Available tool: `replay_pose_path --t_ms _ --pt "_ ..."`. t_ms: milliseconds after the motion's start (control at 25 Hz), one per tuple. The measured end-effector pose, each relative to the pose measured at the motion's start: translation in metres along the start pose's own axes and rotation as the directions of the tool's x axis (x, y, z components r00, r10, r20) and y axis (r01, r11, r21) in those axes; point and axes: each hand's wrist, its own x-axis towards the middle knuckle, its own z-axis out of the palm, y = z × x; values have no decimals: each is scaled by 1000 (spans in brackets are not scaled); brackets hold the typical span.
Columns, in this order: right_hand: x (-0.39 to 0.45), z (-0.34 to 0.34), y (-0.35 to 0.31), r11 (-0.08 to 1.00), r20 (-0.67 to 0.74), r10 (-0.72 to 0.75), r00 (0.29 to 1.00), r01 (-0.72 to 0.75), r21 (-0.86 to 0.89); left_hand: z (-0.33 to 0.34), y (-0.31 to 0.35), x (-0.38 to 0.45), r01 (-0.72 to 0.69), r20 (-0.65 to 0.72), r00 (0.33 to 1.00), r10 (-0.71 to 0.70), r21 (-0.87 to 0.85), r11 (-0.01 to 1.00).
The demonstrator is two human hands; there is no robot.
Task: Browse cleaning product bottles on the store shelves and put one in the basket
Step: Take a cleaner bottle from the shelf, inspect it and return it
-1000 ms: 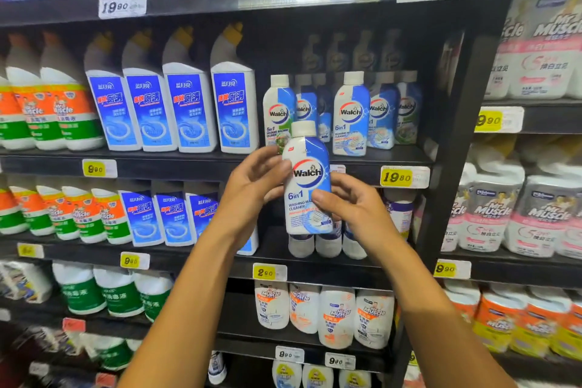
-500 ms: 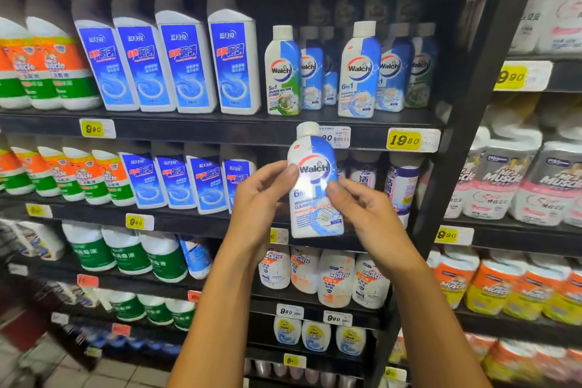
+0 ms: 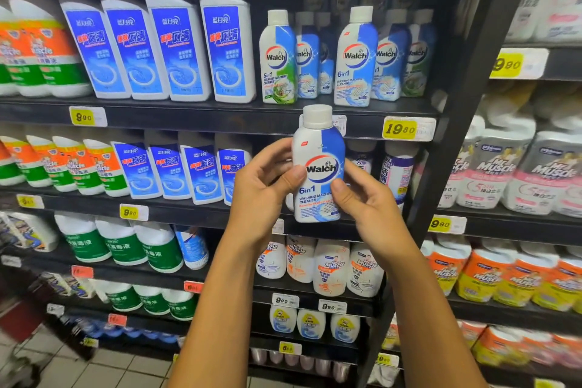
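The bottle (image 3: 318,167), upright off the shelf (image 3: 220,118), has dropped lower since a second ago, both hands' fingers (image 3: 291,178) pinching its sides, so it seems chosen; no basket shows yet.

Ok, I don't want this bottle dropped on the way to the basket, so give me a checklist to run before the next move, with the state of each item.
1. Both hands hold the bottle: ok. The left hand and right hand each pinch the Walch bottle at its sides.
2. Bottle upright: ok, only a slight tilt.
3. Cap on: ok, it sits on the neck; how tight, cannot tell.
4. Right product: ok, label reads 6in1 washing machine cleaner.
5. Bottle clear of the shelf: ok, held out in front of it.
6. Basket in reach: cannot tell, no basket clearly in view.
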Motion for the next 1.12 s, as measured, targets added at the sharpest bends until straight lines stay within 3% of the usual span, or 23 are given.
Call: replay_pose_path --t_ms 200,320,480,680,880,1120 --pt "-2 0 -7 999 -29 28 999 -27 20 2 4 0 35 -10 999 -36 -40 999" --pt "-4 0 -12 992 -45 112 993 -109 56 7 6 1 151 -49 987 -154 -61 987" --pt "-1 3 -22 971 -79 231 970 -226 75 13 7 4 305 -27 952 -304 27 952" --pt "7 5 -36 955 -154 297 942 -293 49 21 14 9 376 -79 926 -369 107 920" --pt "8 6 -36 962 -153 273 950 -274 19 22 17 10 351 -74 935 -346 74 933" --pt "10 -5 -32 991 -95 134 986 -131 38 10 18 16 112 -8 994 -111 25 993"
